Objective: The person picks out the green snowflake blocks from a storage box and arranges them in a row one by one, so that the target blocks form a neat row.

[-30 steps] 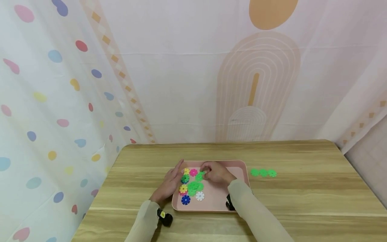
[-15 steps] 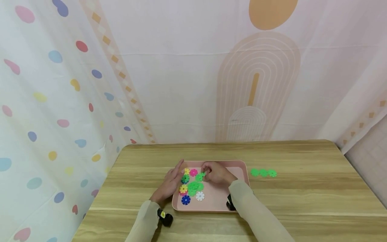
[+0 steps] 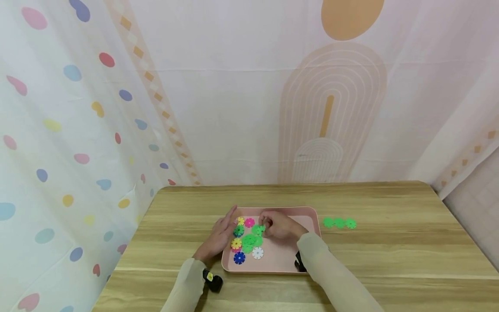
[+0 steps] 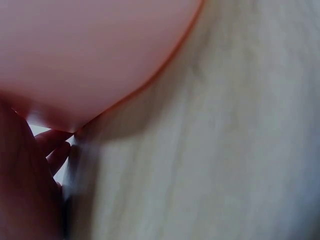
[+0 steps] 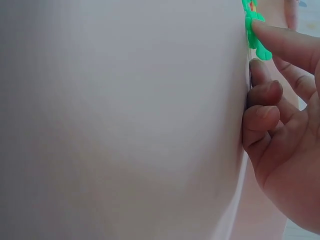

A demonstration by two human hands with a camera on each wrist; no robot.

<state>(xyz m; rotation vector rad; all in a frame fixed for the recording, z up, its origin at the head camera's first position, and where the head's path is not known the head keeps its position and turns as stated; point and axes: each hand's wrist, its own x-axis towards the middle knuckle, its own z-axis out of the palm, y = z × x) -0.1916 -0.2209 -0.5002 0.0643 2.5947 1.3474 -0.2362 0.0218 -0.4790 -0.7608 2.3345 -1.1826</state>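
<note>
A pink tray [image 3: 278,262] holds several notched plastic discs toward its left side. My right hand [image 3: 280,224] reaches into it with curled fingers and pinches a green notched disc [image 3: 261,229], seen tilted at the thumb in the right wrist view, where the disc [image 5: 255,32] is partly cut off. Beside it lie more green discs [image 3: 249,242] in an overlapping heap. My left hand [image 3: 219,237] rests along the tray's left rim with its fingers extended; the left wrist view catches its fingers [image 4: 57,155] at the tray edge.
Blue [image 3: 239,258], white [image 3: 257,253], yellow [image 3: 236,243] and pink [image 3: 249,222] discs lie around the green heap. Right of the tray, three green discs [image 3: 339,223] form a row on the wooden table [image 3: 390,251]. A patterned curtain [image 3: 234,108] hangs behind.
The right fingertips have shifted slightly, and the green disc at them now stands tilted and shows more clearly. My left hand stays in place on the rim.
</note>
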